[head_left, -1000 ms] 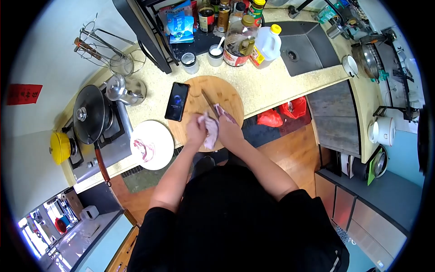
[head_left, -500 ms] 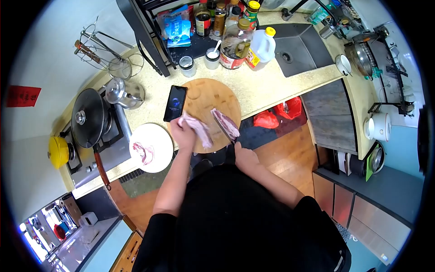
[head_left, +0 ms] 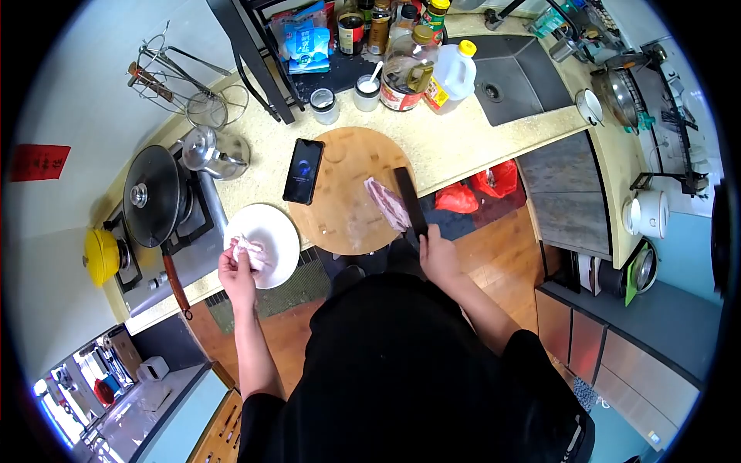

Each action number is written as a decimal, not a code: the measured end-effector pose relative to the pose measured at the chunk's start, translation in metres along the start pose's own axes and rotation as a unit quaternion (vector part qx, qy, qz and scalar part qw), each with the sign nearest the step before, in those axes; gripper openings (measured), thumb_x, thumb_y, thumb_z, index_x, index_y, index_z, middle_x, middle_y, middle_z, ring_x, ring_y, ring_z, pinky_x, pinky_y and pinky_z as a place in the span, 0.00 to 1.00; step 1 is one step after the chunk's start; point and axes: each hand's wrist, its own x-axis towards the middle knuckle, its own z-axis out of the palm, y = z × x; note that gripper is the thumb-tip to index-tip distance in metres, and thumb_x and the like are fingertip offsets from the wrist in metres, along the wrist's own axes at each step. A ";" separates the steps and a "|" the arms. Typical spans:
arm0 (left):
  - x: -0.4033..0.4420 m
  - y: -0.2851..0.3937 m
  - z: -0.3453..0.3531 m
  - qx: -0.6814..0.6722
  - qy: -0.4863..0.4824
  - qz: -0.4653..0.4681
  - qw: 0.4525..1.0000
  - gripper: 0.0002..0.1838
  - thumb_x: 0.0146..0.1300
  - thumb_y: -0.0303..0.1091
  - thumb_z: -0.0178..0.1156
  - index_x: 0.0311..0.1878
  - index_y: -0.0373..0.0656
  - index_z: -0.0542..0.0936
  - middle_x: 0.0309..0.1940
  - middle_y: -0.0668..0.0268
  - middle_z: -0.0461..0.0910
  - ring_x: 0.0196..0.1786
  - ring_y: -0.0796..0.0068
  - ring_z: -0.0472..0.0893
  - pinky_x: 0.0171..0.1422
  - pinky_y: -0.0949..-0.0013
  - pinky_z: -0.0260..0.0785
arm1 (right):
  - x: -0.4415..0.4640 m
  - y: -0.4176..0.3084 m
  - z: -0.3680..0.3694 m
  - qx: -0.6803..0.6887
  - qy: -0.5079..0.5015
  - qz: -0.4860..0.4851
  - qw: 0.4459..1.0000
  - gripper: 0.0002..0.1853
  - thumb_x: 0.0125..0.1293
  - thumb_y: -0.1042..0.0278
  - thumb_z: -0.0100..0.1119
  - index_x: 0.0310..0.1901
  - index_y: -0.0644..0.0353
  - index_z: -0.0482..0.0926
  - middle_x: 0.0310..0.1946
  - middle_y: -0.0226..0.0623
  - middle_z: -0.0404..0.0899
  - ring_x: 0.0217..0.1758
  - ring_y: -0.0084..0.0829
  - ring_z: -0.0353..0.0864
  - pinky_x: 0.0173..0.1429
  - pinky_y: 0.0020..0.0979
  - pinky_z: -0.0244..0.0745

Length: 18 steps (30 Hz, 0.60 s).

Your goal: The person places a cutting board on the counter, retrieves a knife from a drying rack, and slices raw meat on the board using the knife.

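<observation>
My left hand (head_left: pixel 238 276) is over the left side of a white plate (head_left: pixel 284 228), its fingers closed on a pale pink piece of meat (head_left: pixel 252 253). In my right hand (head_left: pixel 440 258) is a kitchen knife (head_left: pixel 409 199), its dark blade pointing away from me over the right edge of a round wooden cutting board (head_left: pixel 340 220). A second strip of meat (head_left: pixel 387 204), streaked red and white, lies on the board just left of the blade. Any meat lying on the plate under my left fingers is hard to separate from the held piece.
A phone (head_left: pixel 303 171) lies at the board's left edge. The lidded wok (head_left: pixel 154 197) and a steel pot (head_left: pixel 218 153) are on the left. Jars (head_left: pixel 324 106), a large jug (head_left: pixel 450 81) and the sink (head_left: pixel 525 85) are behind. Red bags (head_left: pixel 457 198) sit below the counter edge.
My left hand has carried its piece of meat left from the board to the plate. The knife has moved from against the other strip to the right, off the meat.
</observation>
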 end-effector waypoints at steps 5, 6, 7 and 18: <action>0.018 -0.020 0.024 0.393 0.101 0.289 0.867 0.28 0.60 0.27 0.68 0.64 0.31 0.76 0.56 0.45 0.77 0.57 0.47 0.77 0.65 0.50 0.68 | 0.012 0.036 0.006 0.055 0.007 0.017 0.998 0.11 0.74 0.68 0.56 0.51 0.64 0.69 0.25 0.64 0.80 0.31 0.67 0.82 0.36 0.63 0.76; 0.017 -0.020 0.050 0.352 0.058 0.316 0.879 0.22 0.61 0.27 0.67 0.59 0.32 0.80 0.53 0.48 0.80 0.54 0.46 0.78 0.66 0.49 0.68 | 0.011 0.038 0.004 0.054 0.001 0.017 0.998 0.11 0.75 0.67 0.56 0.50 0.63 0.69 0.25 0.64 0.80 0.31 0.66 0.82 0.36 0.63 0.76; 0.006 -0.010 0.084 0.358 -0.009 0.373 0.856 0.18 0.60 0.27 0.68 0.55 0.33 0.82 0.49 0.49 0.82 0.53 0.45 0.79 0.65 0.50 0.68 | 0.011 0.039 0.001 0.052 -0.006 0.015 0.999 0.11 0.75 0.67 0.56 0.50 0.63 0.69 0.25 0.64 0.80 0.31 0.66 0.82 0.36 0.63 0.76; -0.033 -0.040 0.263 0.426 -0.395 0.518 0.627 0.18 0.63 0.38 0.61 0.55 0.42 0.81 0.54 0.60 0.79 0.56 0.61 0.79 0.60 0.60 0.73 | 0.006 0.043 0.001 0.018 -0.071 -0.039 0.997 0.09 0.76 0.66 0.53 0.47 0.62 0.67 0.24 0.58 0.81 0.29 0.63 0.82 0.34 0.61 0.76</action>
